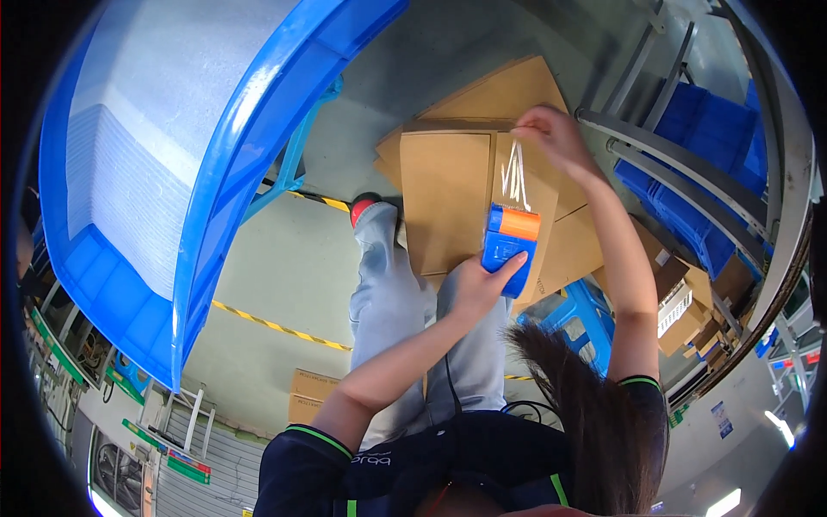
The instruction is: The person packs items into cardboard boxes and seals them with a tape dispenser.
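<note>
A closed brown cardboard box [446, 194] sits in front of me, its upper face toward me. My left hand [479, 286] grips a blue tape dispenser [506, 258] with an orange front part, low on the right half of the box. From the dispenser a strip of clear packing tape [515, 179] with bright white glare runs up to the box's far edge. There my right hand [551, 136] has its fingers pinched together at the strip's far end. How firmly the tape sticks to the cardboard cannot be seen.
Flat cardboard sheets [517, 86] lie behind and beneath the box. At left stands a big blue bin [250, 103] holding stacked white sheets [129, 198]. A blue stool [586, 314] is at right, near metal rails [689, 164] and blue crates [706, 129]. Yellow-black tape [280, 325] marks the floor.
</note>
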`<action>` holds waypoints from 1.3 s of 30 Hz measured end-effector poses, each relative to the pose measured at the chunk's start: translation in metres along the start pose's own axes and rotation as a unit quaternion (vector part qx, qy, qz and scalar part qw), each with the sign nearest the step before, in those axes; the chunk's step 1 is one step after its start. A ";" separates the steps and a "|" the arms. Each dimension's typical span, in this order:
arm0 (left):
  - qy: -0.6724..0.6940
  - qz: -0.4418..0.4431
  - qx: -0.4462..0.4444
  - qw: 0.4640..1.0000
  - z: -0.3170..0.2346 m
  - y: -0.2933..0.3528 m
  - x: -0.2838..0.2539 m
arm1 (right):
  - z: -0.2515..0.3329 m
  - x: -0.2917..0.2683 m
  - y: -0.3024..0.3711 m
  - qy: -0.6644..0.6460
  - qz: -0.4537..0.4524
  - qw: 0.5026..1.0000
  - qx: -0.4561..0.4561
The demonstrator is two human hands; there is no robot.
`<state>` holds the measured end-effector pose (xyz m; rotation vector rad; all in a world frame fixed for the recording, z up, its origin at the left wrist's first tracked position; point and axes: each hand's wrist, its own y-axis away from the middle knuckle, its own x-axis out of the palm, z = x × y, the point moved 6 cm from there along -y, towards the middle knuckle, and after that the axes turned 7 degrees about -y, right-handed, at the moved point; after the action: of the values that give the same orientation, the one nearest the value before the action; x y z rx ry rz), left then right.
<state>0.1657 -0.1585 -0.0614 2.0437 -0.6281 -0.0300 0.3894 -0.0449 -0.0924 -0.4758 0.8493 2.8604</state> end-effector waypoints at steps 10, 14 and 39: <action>-0.035 -0.114 -0.020 0.993 0.028 -0.062 0.006 | -0.072 0.043 -0.074 -0.040 0.048 0.995 -0.081; -0.082 -0.111 -0.011 0.990 0.031 -0.071 0.010 | -0.099 0.040 -0.080 0.044 0.005 0.998 -0.051; -0.135 -0.183 -0.055 0.972 0.065 -0.075 0.021 | -0.181 0.057 -0.104 -0.081 0.107 0.987 0.087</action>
<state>0.1981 -0.1895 -0.1522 2.0365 -0.3944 -0.5545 0.4047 -0.0563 -0.3078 -0.1363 1.1697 2.9232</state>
